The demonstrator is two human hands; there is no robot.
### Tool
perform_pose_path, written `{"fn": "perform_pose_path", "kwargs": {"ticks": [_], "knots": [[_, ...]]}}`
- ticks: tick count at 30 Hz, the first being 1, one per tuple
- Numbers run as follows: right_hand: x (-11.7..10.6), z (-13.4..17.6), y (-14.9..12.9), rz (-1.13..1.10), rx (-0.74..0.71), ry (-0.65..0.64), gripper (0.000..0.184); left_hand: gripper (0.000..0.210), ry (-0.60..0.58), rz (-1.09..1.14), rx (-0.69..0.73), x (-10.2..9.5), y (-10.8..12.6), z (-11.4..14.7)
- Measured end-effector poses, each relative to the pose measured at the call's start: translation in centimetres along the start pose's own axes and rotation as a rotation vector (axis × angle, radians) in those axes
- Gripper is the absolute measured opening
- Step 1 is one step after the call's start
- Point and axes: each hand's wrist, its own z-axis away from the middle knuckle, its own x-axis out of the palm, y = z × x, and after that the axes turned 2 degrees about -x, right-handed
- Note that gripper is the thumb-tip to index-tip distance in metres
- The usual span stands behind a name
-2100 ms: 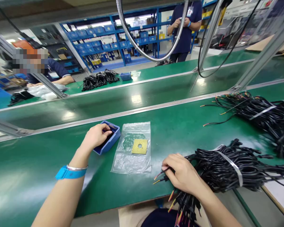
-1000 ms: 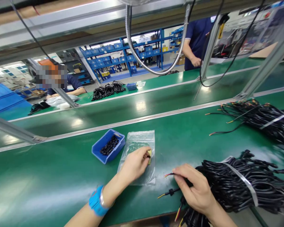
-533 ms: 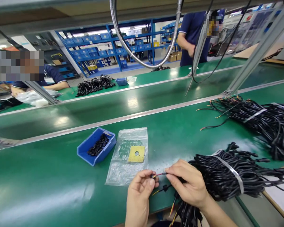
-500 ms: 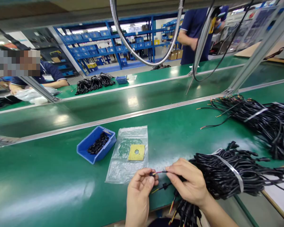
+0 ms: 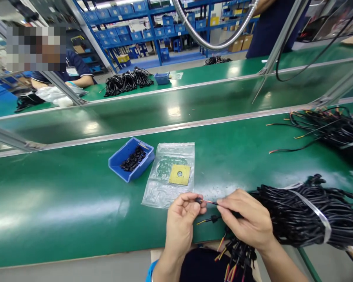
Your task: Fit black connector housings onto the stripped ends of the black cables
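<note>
My left hand [image 5: 184, 213] is closed, pinching a small black connector [image 5: 199, 200] between thumb and fingers. My right hand [image 5: 245, 217] is closed on a black cable [image 5: 214, 203], gripping it close to its stripped end. Thin reddish wires run from that end to the connector; whether they sit inside it I cannot tell. Below the hands, another cable end with a black fitting [image 5: 214, 219] and a yellow wire points left. Several more cable ends [image 5: 237, 254] with red and yellow wires hang over the table's front edge, beneath my right hand.
A blue bin [image 5: 131, 159] holds small black parts. Beside it lies a clear plastic bag [image 5: 155, 192] with a yellow square card [image 5: 179, 174] on it. Bundled black cables [image 5: 308, 213] lie at right, more cables [image 5: 338, 129] behind. Two people are across the green table [image 5: 61, 211].
The view has shifted, so the table things appear farther left-to-right and higher. Both hands keep the same hold, the connector and the cable end still close together.
</note>
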Motion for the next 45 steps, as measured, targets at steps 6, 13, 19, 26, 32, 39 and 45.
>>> {"fn": "perform_pose_path", "kwargs": {"ticks": [6, 13, 19, 26, 32, 39, 45], "knots": [[0.1, -0.4, -0.1, -0.002, 0.016, 0.003, 0.022, 0.033, 0.027, 0.009, -0.003, 0.1, 0.2, 0.0], [0.1, -0.2, 0.0, -0.011, 0.003, -0.032, 0.022, 0.031, 0.068, 0.020, 0.023, 0.0, 0.0, -0.1], [0.1, -0.2, 0.1, -0.029, -0.012, -0.061, 0.021, 0.024, 0.017, -0.089, 0.098, -0.5, -0.5, 0.1], [-0.1, -0.1, 0.1, -0.035, -0.001, -0.156, 0.016, 0.021, -0.068, -0.218, 0.098, 0.0, -0.4, 0.3], [0.0, 0.1, 0.2, -0.037, 0.023, -0.144, 0.011, 0.027, -0.105, -0.170, -0.007, 0.7, -0.7, 0.4], [-0.2, 0.3, 0.2, -0.063, 0.019, -0.228, 0.012, 0.016, -0.134, -0.171, 0.105, 0.8, -1.5, 0.6], [-0.3, 0.0, 0.3, -0.012, -0.073, -0.259, 0.012, 0.006, -0.125, -0.391, 0.347, 0.7, -2.0, 0.7]]}}
